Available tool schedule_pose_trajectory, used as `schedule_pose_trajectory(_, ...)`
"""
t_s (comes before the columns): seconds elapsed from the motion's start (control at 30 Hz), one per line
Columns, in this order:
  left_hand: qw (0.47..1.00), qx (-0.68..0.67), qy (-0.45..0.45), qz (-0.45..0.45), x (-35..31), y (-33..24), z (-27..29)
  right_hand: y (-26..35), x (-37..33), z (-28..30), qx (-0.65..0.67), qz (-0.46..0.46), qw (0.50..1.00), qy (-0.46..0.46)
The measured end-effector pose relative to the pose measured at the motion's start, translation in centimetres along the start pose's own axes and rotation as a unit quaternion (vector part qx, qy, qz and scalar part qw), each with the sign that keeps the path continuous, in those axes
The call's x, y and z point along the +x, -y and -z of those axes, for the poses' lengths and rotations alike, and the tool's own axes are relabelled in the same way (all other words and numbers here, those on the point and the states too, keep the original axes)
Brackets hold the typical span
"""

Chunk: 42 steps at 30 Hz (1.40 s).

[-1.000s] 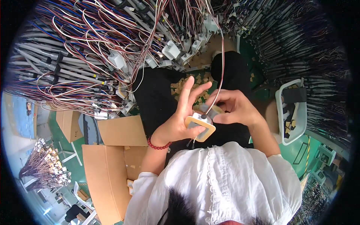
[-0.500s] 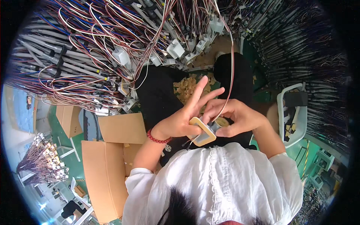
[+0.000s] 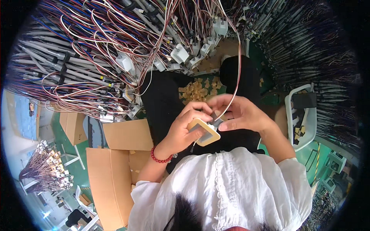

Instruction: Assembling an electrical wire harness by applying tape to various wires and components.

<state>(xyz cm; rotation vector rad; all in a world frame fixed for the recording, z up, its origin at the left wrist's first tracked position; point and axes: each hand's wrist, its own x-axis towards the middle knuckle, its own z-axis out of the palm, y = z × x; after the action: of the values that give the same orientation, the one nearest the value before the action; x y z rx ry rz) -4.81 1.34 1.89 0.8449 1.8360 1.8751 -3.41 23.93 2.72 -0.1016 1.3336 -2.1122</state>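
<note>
My left hand (image 3: 185, 127) grips a rounded square panel (image 3: 195, 142) with a yellowish rim and a grey middle, thumb on its face and fingers curled over the top. A white housing sits behind the panel, and a thin brown-and-white cable (image 3: 237, 73) runs up from there toward the hanging wires. My right hand (image 3: 246, 115) is curled round the cable's lower end, close against the panel's back. Its thumb lies near a small grey part; the other fingertips are blurred by motion, so what they pinch is unclear. The panel is above my lap.
Dense wire harnesses (image 3: 88, 50) with white housings (image 3: 179, 53) hang ahead and left; grey bundles (image 3: 308, 54) stand right. Small tan scraps (image 3: 198, 90) lie between my knees. An open cardboard box (image 3: 104, 184) is at left, a white bin (image 3: 290, 133) at right.
My left fingers, spread out before, have folded over the panel's top edge. The right index finger has lifted and drawn back. A round yellowish thing beside the right hand no longer shows.
</note>
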Motion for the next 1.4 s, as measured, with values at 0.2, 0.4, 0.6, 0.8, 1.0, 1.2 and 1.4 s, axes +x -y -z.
schedule_pose_trajectory(0.2,0.980,-0.179,-0.036,0.081,-1.2,-0.3,-0.5,2.5,-0.8,-0.4,-0.259,0.094,0.961,0.020)
schedule_pose_trajectory(0.4,0.943,-0.283,-0.039,0.172,-0.4,-0.6,-0.7,2.7,-0.8,-0.6,-0.302,0.192,0.933,0.049)
schedule_pose_trajectory(0.6,0.974,0.198,-0.112,0.004,-0.2,-0.1,-0.3,2.8,-0.1,1.0,-0.272,0.120,0.947,0.117)
schedule_pose_trajectory(0.8,0.829,0.526,-0.042,-0.188,1.1,-1.7,0.2,2.2,0.2,0.7,0.023,-0.079,0.997,0.004)
schedule_pose_trajectory(1.0,0.758,0.610,-0.006,-0.232,1.4,-1.7,0.7,0.5,0.6,-1.2,0.261,-0.127,0.956,-0.048)
schedule_pose_trajectory(1.2,0.885,0.437,-0.097,-0.127,-0.5,-0.4,0.6,-1.8,-1.1,1.0,0.018,-0.038,0.999,-0.025)
schedule_pose_trajectory(1.4,0.981,0.139,-0.130,-0.032,-1.0,-0.3,-0.2,2.1,0.2,-1.1,-0.256,0.104,0.961,-0.011)
